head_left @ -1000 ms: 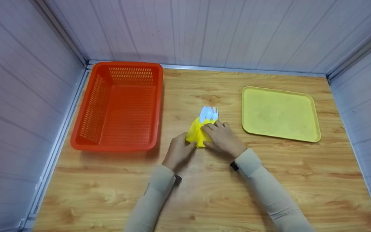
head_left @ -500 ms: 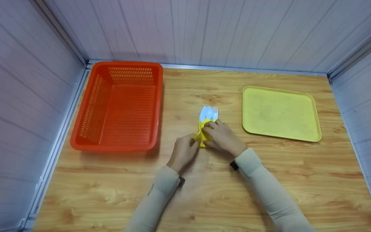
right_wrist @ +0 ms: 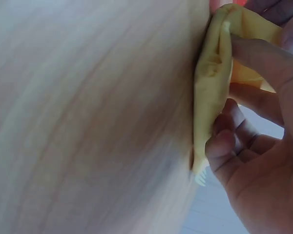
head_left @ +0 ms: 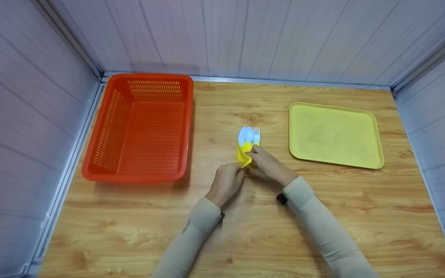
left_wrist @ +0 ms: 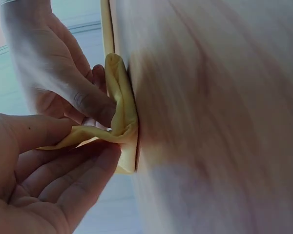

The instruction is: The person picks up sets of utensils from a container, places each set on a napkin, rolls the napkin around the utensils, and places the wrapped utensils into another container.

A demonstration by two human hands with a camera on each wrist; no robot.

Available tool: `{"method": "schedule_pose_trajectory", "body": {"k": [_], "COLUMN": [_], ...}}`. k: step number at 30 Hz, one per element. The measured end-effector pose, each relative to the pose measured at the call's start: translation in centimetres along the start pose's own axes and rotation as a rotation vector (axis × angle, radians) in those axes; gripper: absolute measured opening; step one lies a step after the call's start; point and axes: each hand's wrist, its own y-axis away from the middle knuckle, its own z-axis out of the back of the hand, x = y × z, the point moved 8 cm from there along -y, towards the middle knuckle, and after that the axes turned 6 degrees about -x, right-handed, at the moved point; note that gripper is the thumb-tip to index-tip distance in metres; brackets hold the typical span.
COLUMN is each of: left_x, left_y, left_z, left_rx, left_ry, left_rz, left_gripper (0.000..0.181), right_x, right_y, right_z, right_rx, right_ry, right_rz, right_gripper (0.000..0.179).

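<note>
A yellow napkin [head_left: 243, 153] lies mid-table, folded partly round white cutlery: a knife [head_left: 242, 136], a spoon [head_left: 248, 133] and a fork [head_left: 257, 133]. Their heads stick out at the far end; the napkin and hands hide the handles. My left hand [head_left: 226, 182] pinches the napkin's left flap between thumb and fingers, raised and drawn over the bundle. On the right side my right hand [head_left: 272, 166] holds the bundle against the table, fingers bent along the cloth [right_wrist: 208, 92]. Fork tines [right_wrist: 200, 178] peek out in the right wrist view.
A red-orange plastic basket [head_left: 186, 154] with slotted sides stands to the left. On the right lies a flat yellow tray [head_left: 334, 135]. Pale panel walls [head_left: 222, 38] close off the back and both sides of the wood-grain table [head_left: 129, 231].
My left hand has moved right, lifting the napkin's left flap and folding it over the cutlery. My right hand has stayed on the bundle, its fingers shifting slightly.
</note>
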Motion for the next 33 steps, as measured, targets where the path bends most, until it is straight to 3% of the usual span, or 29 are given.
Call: {"method": "schedule_pose_trajectory", "body": {"k": [6,13,26,30,33], "left_x": [-0.1,-1.4,-2.1,-2.7,-3.3], "left_y": [0.0,0.3,0.2,0.7,1.2], "left_z": [-0.6,-0.6,-1.7,-2.0,-2.5], "left_rx": [0.015,-0.012,0.058,0.058,0.079], "left_ry": [-0.030,-0.088,-0.181,-0.323,-0.479], "left_rz": [-0.016,-0.117,-0.147,-0.228,-0.298], "left_gripper": [0.016,0.017,0.018,0.012,0.021], "right_x": [-1.0,-1.0,-2.5,-2.9,-3.3], "right_y": [0.4,0.8,2.0,3.1,3.6], "right_z": [-0.2,0.1,0.7,1.0,1.2], "right_rx": [0.032,0.015,0.088,0.078,0.027], "right_ry": [-0.109,-0.150,-0.280,-0.442,-0.532], "right_rz": [-0.037,-0.024,-0.144,-0.214,-0.283], "right_gripper": [0.041,0.046,0.078,0.077,0.067]}}
